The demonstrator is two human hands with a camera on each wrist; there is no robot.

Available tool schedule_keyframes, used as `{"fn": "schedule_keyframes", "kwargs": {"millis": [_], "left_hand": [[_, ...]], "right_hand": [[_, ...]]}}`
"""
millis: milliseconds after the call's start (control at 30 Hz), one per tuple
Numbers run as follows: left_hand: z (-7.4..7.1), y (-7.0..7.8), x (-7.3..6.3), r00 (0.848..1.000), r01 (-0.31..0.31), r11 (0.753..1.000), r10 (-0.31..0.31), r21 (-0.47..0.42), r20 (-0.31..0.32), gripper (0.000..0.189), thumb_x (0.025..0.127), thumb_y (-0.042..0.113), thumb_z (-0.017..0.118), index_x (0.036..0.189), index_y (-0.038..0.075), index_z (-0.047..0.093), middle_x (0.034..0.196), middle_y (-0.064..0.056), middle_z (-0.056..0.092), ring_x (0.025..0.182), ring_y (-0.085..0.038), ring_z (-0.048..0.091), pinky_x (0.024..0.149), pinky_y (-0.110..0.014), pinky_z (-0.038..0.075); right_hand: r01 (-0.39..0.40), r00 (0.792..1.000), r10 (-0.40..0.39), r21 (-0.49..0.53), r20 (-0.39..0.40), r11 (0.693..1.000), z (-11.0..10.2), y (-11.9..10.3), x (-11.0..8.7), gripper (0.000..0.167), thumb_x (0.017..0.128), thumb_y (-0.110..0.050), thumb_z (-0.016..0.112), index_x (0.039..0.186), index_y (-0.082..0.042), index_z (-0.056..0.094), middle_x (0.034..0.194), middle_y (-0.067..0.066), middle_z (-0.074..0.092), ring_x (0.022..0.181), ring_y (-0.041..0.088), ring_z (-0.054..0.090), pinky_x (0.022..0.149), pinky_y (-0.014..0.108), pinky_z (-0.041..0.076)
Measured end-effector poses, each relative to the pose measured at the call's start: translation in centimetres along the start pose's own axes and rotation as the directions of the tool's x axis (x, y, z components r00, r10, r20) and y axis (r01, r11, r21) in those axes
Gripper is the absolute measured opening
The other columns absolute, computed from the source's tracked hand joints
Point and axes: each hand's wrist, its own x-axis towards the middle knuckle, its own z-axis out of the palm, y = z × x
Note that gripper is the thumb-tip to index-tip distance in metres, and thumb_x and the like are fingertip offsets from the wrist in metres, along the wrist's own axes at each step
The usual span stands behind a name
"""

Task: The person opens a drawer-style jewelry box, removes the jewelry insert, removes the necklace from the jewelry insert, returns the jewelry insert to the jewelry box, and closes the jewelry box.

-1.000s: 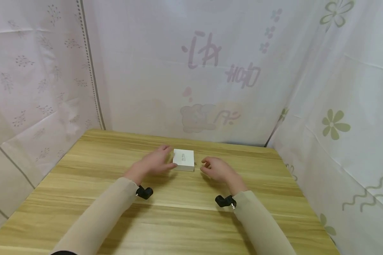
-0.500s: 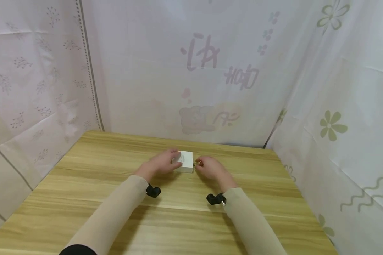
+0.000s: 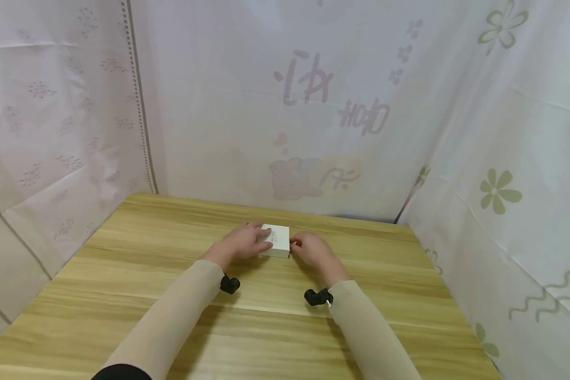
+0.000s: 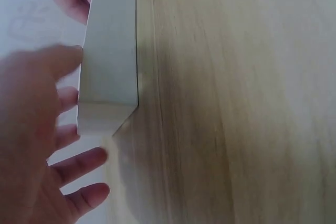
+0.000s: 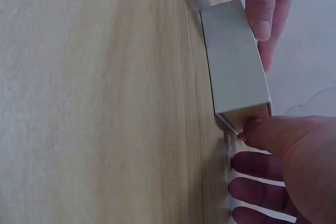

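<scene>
A small white box (image 3: pixel 279 238) with fine print on its lid lies flat near the table's back edge. My left hand (image 3: pixel 242 241) rests on its left part, with spread, fairly straight fingers and thumb touching the top. In the left wrist view, the outer fingers (image 4: pixel 86 166) extend past the box's end. At the right end, my right hand (image 3: pixel 312 249) has its thumb and forefinger together where a little tab sticks out, pinching it. The right wrist view shows that thumb (image 5: pixel 270 134) against the box's tan inner end face; its other fingers lie loosely below.
The wood-grain table (image 3: pixel 275 338) extends around the box and toward the person. Pale printed curtains (image 3: pixel 209 116) hang behind it and at both sides. Each wrist carries a black camera mount (image 3: pixel 318 297), and the sleeves are beige.
Both hands have moved in to the box: the left from beside its left edge onto its top, the right leftward to the tab at its right end. The box stays about where it was.
</scene>
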Motion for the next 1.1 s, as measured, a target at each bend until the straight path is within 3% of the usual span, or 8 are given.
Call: {"fn": "schedule_keyframes", "kwargs": {"millis": [233,467,733,1100], "left_hand": [[-0.6,0.0,-0.2,0.999,0.008,0.997,-0.004,-0.074,0.05,0.067,0.11,0.042,0.064,0.169,0.018,0.044,0.18,-0.02,0.03,0.163,-0.045,0.036,0.131,-0.058,0.034],[0.1,-0.7,-0.2,0.999,0.013,0.991,-0.006,-0.137,0.053,0.073,0.105,0.033,0.073,0.17,0.02,0.042,0.181,-0.018,0.026,0.164,-0.048,0.03,0.132,-0.062,0.03],[0.8,-1.2,0.1,0.998,0.046,0.989,-0.038,-0.14,0.058,0.074,0.106,0.039,0.072,0.171,0.027,0.04,0.183,-0.011,0.023,0.166,-0.05,0.025,0.132,-0.064,0.028],[0.7,-1.0,0.0,0.997,0.056,0.987,-0.048,-0.148,0.057,0.073,0.106,0.036,0.072,0.171,0.025,0.04,0.183,-0.011,0.024,0.164,-0.058,0.022,0.131,-0.067,0.027]], "right_hand": [[-0.036,0.999,0.035,-0.023,-0.022,0.999,0.2,-0.1,0.4,0.021,0.111,-0.027,0.068,0.124,-0.02,0.082,0.125,0.003,0.081,0.116,0.027,0.074,0.106,0.05,0.057],[-0.029,0.998,0.027,-0.044,-0.051,0.999,0.7,0.2,0.6,0.019,0.11,-0.026,0.069,0.121,-0.019,0.084,0.125,0.003,0.081,0.12,0.029,0.075,0.107,0.051,0.058],[-0.044,0.998,0.043,-0.037,-0.05,0.998,0.9,0.1,0.7,0.02,0.11,-0.026,0.07,0.121,-0.018,0.084,0.124,0.004,0.081,0.119,0.028,0.074,0.107,0.05,0.057],[-0.046,0.997,0.044,-0.041,-0.059,0.998,1.1,0.1,0.8,0.018,0.11,-0.023,0.069,0.12,-0.018,0.084,0.123,0.004,0.081,0.116,0.029,0.075,0.103,0.05,0.059]]}}
